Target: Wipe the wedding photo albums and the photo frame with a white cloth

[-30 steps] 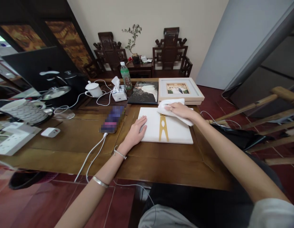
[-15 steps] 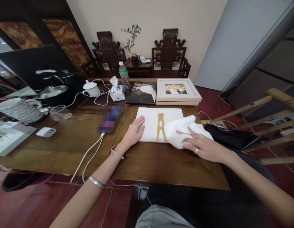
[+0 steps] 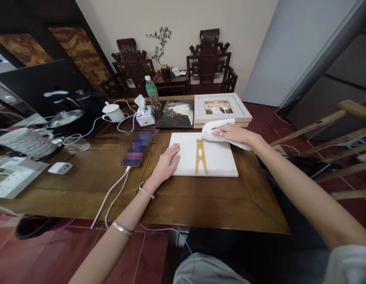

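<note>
A white canvas (image 3: 215, 157) with a gold figure painted down its middle lies flat on the wooden table (image 3: 200, 205). My left hand (image 3: 167, 163) rests flat on the canvas's left edge, fingers stretched out. My right hand (image 3: 234, 133) presses a white cloth (image 3: 210, 127) onto the far right part of the canvas, fingers closed over the cloth.
Behind the canvas lie a framed photo (image 3: 221, 109) and a dark picture (image 3: 177, 113). A phone (image 3: 135, 148) on a white cable, a tissue box (image 3: 145, 115), a green bottle (image 3: 152, 94), a white cup (image 3: 113, 112) and a power strip (image 3: 14, 181) sit to the left.
My right hand has swept the cloth from the canvas's near right corner back up to its far edge. My left hand stays in place on the left edge.
</note>
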`<move>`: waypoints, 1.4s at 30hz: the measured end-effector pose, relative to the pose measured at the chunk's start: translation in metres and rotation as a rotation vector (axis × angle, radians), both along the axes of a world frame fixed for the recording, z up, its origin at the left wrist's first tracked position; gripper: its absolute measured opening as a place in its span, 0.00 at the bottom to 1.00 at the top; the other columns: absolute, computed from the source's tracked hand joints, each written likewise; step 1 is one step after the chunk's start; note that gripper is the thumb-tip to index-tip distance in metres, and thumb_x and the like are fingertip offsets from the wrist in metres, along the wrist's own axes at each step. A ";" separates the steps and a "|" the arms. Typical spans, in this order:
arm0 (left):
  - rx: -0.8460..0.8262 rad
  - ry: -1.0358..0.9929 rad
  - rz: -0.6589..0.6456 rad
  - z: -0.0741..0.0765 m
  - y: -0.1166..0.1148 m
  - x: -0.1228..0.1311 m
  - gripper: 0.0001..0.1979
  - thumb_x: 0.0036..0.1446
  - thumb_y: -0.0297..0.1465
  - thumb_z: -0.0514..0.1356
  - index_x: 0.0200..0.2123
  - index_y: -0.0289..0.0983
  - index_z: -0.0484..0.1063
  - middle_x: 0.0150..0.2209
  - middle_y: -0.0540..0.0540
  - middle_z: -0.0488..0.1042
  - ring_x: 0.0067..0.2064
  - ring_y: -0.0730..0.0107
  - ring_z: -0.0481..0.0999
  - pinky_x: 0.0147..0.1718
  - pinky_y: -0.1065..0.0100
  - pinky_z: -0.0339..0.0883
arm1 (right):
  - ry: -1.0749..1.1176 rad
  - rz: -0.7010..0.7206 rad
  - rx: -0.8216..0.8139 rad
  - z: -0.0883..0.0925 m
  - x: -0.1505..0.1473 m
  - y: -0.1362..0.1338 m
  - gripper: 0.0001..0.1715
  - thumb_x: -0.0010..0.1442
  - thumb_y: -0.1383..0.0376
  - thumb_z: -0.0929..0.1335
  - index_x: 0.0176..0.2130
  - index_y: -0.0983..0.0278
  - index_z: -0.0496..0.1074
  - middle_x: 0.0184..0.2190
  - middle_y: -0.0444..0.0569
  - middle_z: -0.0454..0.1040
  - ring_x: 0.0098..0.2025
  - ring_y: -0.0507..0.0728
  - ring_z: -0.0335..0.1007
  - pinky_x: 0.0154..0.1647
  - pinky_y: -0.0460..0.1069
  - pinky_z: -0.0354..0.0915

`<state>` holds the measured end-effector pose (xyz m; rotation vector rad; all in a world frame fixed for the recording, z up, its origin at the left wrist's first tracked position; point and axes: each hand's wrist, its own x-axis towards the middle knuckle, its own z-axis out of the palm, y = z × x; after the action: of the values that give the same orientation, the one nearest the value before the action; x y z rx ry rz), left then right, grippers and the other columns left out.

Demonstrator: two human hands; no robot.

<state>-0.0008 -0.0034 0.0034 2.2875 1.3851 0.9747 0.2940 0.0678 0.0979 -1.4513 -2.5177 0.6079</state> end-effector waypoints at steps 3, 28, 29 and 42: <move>-0.005 0.001 -0.002 0.000 0.000 0.000 0.21 0.61 0.33 0.51 0.54 0.27 0.68 0.58 0.34 0.66 0.62 0.58 0.62 0.62 0.53 0.53 | -0.025 0.011 0.011 -0.001 0.002 -0.022 0.26 0.65 0.51 0.55 0.45 0.61 0.73 0.49 0.54 0.73 0.51 0.65 0.64 0.53 0.60 0.58; -0.013 0.005 0.003 0.001 0.000 0.000 0.21 0.61 0.33 0.51 0.54 0.31 0.69 0.58 0.37 0.66 0.62 0.58 0.62 0.62 0.52 0.53 | 0.141 0.034 0.101 -0.014 -0.039 -0.029 0.26 0.67 0.56 0.53 0.42 0.64 0.73 0.44 0.54 0.76 0.45 0.61 0.69 0.48 0.56 0.60; -0.016 0.002 0.005 0.002 0.000 0.000 0.21 0.61 0.33 0.51 0.54 0.31 0.69 0.59 0.37 0.66 0.62 0.58 0.62 0.62 0.52 0.53 | 0.130 0.047 0.126 -0.018 -0.050 -0.028 0.25 0.68 0.57 0.53 0.43 0.64 0.73 0.46 0.55 0.75 0.47 0.62 0.68 0.51 0.59 0.58; -0.015 0.012 -0.025 0.001 0.001 0.001 0.22 0.59 0.30 0.50 0.55 0.31 0.67 0.59 0.37 0.65 0.63 0.57 0.61 0.62 0.52 0.52 | -0.084 0.425 0.263 -0.034 -0.068 -0.144 0.20 0.68 0.63 0.56 0.45 0.59 0.75 0.62 0.52 0.60 0.68 0.66 0.39 0.58 0.76 0.43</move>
<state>-0.0002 -0.0026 0.0043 2.2976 1.3610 0.9418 0.2258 -0.0766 0.0640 -0.8770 -2.8612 0.2569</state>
